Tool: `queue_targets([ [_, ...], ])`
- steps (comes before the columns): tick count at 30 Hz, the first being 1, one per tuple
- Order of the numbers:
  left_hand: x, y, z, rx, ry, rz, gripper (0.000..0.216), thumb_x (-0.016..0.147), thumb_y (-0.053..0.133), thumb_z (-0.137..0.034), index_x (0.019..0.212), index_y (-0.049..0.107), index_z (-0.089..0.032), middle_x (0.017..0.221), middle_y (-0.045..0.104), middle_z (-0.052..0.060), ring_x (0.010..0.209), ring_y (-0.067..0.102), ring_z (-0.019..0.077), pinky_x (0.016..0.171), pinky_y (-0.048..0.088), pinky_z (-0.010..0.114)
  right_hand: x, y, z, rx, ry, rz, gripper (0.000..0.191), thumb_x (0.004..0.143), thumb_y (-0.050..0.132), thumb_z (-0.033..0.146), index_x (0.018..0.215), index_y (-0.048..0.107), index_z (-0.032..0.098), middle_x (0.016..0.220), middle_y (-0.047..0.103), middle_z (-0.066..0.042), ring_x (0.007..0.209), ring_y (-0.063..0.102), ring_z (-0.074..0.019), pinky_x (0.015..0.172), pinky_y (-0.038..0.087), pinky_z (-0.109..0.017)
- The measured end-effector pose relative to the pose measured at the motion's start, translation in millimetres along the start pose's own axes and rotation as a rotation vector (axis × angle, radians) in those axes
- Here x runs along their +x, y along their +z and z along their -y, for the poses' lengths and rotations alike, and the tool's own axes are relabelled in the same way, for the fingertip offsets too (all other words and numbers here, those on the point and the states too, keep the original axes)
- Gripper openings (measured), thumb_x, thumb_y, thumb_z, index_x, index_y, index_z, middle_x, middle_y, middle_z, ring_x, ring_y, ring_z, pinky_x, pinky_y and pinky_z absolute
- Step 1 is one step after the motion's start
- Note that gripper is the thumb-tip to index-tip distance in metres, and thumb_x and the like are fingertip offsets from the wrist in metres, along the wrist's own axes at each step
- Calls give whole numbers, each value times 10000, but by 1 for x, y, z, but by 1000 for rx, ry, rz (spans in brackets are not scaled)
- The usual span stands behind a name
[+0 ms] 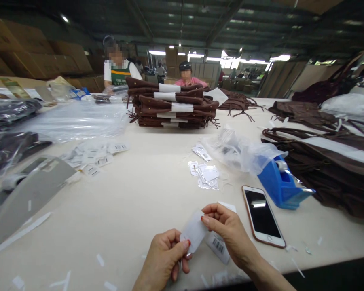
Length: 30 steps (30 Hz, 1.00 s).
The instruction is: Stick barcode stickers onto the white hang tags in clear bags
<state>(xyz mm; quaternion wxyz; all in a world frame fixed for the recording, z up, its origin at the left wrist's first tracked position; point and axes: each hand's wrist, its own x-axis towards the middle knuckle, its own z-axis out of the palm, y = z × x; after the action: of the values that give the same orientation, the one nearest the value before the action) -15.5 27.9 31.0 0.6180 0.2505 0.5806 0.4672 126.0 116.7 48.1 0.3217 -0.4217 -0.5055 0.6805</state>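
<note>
A small white translucent tag [194, 231] is pinched between both hands above the near part of the table. My left hand [166, 254] grips its lower left end with thumb and fingers, and my right hand [227, 228] pinches the upper right corner. Under the right hand lies a white barcode label [219, 245], partly hidden by it. Farther up the table rest a pile of white tags [206, 174] and a small stack of labels [201, 152].
A phone [263, 216] and a blue tape dispenser [279, 182] stand at right, near dark brown bags [330, 169]. A grey tape dispenser [30, 194] and scattered barcode tags [92, 155] are at left. Banded brown bags [172, 105] stack up ahead, with two people behind.
</note>
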Motion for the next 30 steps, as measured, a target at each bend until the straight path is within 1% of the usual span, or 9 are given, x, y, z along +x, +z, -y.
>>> queue_targets([
  [3, 1, 0, 6, 8, 12, -17, 312, 674, 603, -421, 594, 506, -135, 409, 562, 1, 290, 380, 38, 294, 188, 141, -3, 8, -13, 78, 62, -25, 250, 657, 664, 378, 673, 585, 142, 603, 551, 16, 575, 454, -99, 565, 343, -228],
  [8, 1, 2, 12, -5, 30, -45, 280, 682, 592, -381, 583, 499, -136, 427, 572, 1, 291, 409, 45, 282, 194, 132, -8, 16, -26, 119, 94, -66, 289, 634, 685, 384, 554, 563, 136, 515, 556, 11, 520, 466, -106, 549, 338, -243],
  [11, 0, 4, 8, -48, 36, -39, 266, 662, 608, -360, 582, 504, -129, 475, 585, 1, 317, 463, 57, 276, 243, 124, -11, 20, -25, 161, 92, 4, 269, 652, 678, 370, 598, 604, 118, 528, 599, -16, 507, 497, -116, 544, 358, -248],
  [15, 2, 5, 5, -56, 52, -21, 253, 667, 604, -339, 576, 509, -122, 480, 583, 8, 332, 472, 59, 282, 270, 121, -15, 24, -20, 209, 97, 104, 275, 687, 653, 372, 651, 632, 100, 553, 630, -47, 518, 541, -139, 548, 389, -257],
  [17, 4, 6, 6, -41, 68, -27, 265, 658, 622, -355, 593, 518, -120, 487, 579, 4, 335, 458, 50, 288, 269, 119, -16, 25, -21, 169, 78, 85, 271, 684, 658, 374, 653, 628, 106, 564, 628, -39, 531, 541, -137, 546, 390, -251],
  [20, 7, 8, 10, -56, 94, -57, 335, 631, 657, -415, 779, 561, -130, 485, 545, -31, 337, 418, 44, 284, 250, 120, -16, 26, -27, 52, 8, 25, 264, 692, 651, 377, 647, 614, 120, 574, 606, -11, 546, 517, -118, 544, 380, -229],
  [22, 7, 9, 10, -82, 69, -97, 379, 651, 634, -458, 842, 569, -137, 444, 494, -55, 323, 364, 34, 283, 213, 120, -17, 26, -31, 0, -35, 23, 261, 719, 621, 385, 663, 602, 130, 579, 586, 4, 554, 503, -110, 549, 379, -223],
  [26, 6, 6, 7, -98, 1, -192, 340, 664, 612, -468, 702, 585, -131, 428, 457, -56, 320, 329, 19, 301, 148, 129, -15, 21, -27, -63, -36, 169, 241, 733, 594, 378, 746, 597, 137, 654, 583, -4, 620, 510, -127, 588, 387, -239],
  [30, 6, -3, 1, 26, 7, -219, 318, 646, 625, -444, 618, 578, -130, 412, 436, -63, 314, 307, 12, 321, 114, 141, -6, 9, -15, -192, -27, 106, 242, 743, 565, 378, 731, 596, 138, 619, 515, 21, 602, 452, -105, 574, 342, -224],
])
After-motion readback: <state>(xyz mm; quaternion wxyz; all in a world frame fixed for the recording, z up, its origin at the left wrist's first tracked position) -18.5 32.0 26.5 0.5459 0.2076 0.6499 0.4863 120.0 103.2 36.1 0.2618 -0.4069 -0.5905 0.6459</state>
